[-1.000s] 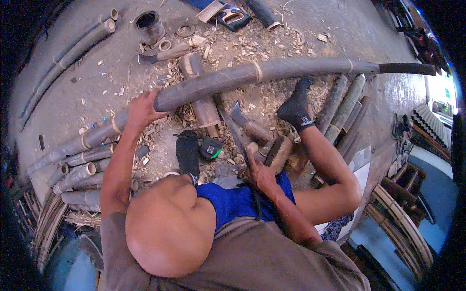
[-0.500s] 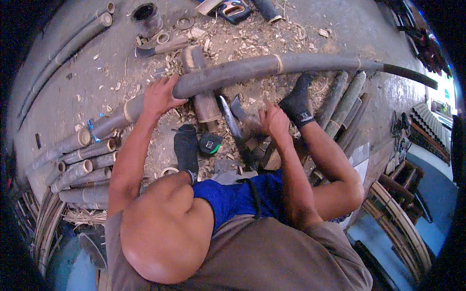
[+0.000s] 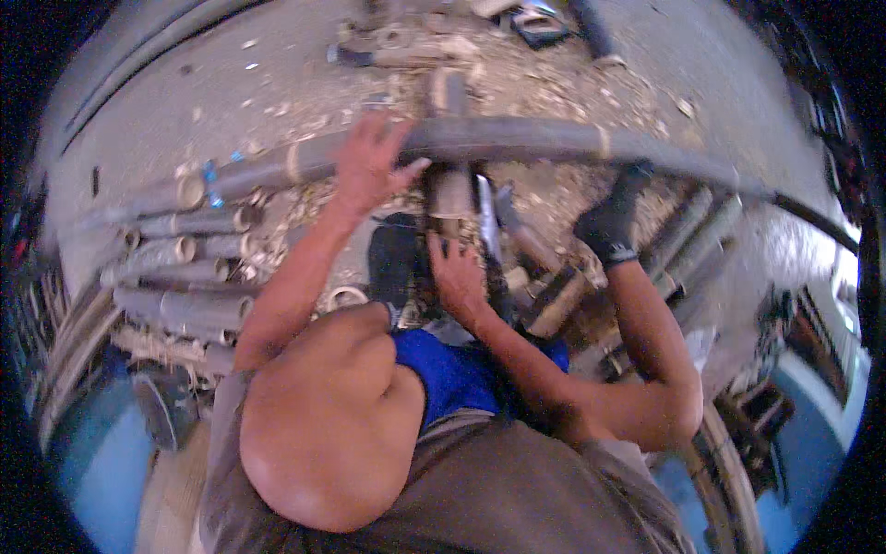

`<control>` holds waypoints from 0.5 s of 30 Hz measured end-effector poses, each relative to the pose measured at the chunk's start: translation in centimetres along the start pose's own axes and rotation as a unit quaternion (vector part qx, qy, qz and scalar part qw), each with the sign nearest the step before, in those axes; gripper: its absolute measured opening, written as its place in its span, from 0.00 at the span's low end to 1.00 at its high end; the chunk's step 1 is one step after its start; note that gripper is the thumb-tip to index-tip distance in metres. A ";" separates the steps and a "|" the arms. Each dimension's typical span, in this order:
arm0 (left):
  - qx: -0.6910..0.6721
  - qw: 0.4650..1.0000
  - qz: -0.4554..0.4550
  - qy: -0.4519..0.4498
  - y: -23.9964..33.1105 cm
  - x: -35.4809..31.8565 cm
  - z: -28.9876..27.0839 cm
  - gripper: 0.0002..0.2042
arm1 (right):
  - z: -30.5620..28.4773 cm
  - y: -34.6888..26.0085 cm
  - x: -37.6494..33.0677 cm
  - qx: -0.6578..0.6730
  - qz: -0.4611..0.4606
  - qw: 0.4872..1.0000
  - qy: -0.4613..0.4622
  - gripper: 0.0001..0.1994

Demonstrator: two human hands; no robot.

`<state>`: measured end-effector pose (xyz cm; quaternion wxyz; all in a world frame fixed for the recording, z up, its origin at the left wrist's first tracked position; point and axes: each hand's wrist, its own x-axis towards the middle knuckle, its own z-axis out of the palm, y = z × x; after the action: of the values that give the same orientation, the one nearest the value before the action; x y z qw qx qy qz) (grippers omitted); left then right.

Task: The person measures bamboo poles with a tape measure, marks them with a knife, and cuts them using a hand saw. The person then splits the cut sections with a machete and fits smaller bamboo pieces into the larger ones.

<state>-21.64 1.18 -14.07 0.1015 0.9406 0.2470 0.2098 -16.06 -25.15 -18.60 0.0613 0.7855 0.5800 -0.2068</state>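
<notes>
Pole (image 3: 535, 137): rightward from left fingers (image 3: 371, 129). Second pole (image 3: 263, 174): leftward from them. Log (image 3: 452, 192): crossing under first pole, ahead of right fingers (image 3: 453, 249). Blade (image 3: 488, 219): ahead, rightward of these. Handsaw (image 3: 540, 24): far beyond.

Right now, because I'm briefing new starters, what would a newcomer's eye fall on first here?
Probably the long bamboo pole crossing the upper middle, with the left hand spread across it, though blur hides whether they touch. Next, the bare bent leg filling the lower-left foreground. Near the centre, the right hand is just left of a shiny blade.
</notes>
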 end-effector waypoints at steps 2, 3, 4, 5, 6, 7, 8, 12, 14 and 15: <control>-0.118 0.993 0.002 0.002 1.7 -2.4 0.1 0.27 | 0.8 0.4 0.2 0.013 -0.011 1.000 0.002 0.41; -0.165 0.986 0.004 -0.006 2.9 -3.7 -0.1 0.25 | 1.2 0.4 0.8 0.022 0.023 0.997 -0.074 0.44; -0.228 0.973 -0.038 -0.028 3.5 -6.0 0.5 0.23 | -0.3 0.5 0.6 0.047 0.005 0.998 -0.045 0.46; -0.255 0.961 -0.067 -0.076 4.1 -7.6 0.7 0.22 | -1.1 0.8 0.0 0.091 0.001 0.996 -0.026 0.47; -0.284 0.942 -0.106 -0.144 4.5 -8.7 0.5 0.23 | -1.9 1.2 -0.2 0.132 0.004 0.991 -0.007 0.49; -0.315 0.914 -0.144 -0.211 4.8 -9.6 0.4 0.23 | -3.5 1.5 0.0 0.150 -0.020 0.988 -0.029 0.51; -0.346 0.889 -0.169 -0.247 4.7 -10.9 1.1 0.24 | -5.3 1.8 0.1 0.166 -0.045 0.984 -0.054 0.54; -0.508 0.760 -0.291 -0.282 4.8 -12.9 1.9 0.23 | -9.3 0.9 1.8 0.195 -0.005 0.979 -0.064 0.53; -0.627 0.626 -0.414 -0.208 6.0 -11.7 1.8 0.21 | -9.1 1.3 2.4 0.294 0.007 0.955 0.049 0.51; -0.680 0.537 -0.457 -0.203 5.7 -11.8 1.1 0.20 | -9.0 1.2 2.7 0.352 0.033 0.929 0.108 0.51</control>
<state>-28.09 -9.77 -17.48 0.8397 0.3658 0.3991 0.0432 -12.00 -20.06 -11.66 -0.2749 0.7930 0.4470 -0.3096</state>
